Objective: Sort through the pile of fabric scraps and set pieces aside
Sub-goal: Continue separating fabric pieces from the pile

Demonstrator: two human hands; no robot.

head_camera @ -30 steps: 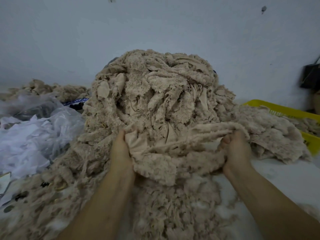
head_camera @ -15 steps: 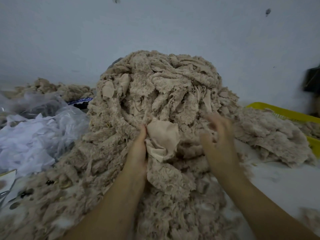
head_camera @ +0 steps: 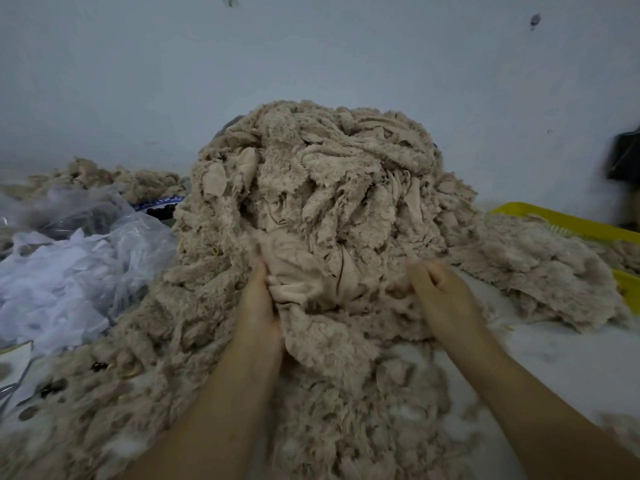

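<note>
The left hand (head_camera: pixel 258 303) grips a bunched smooth beige piece (head_camera: pixel 301 275) at the front of the pile; the right hand (head_camera: pixel 441 294) has its fingers curled against fluffy scraps just beside it, and whether they hold any I cannot tell. The tall pile of beige fleece scraps (head_camera: pixel 329 188) fills the middle of the white surface (head_camera: pixel 561 362). Clear plastic bags of white scraps (head_camera: pixel 69 275) lie to its left. A lower heap (head_camera: pixel 540 271) spreads to the right, against a yellow basket (head_camera: pixel 568 221).
</note>
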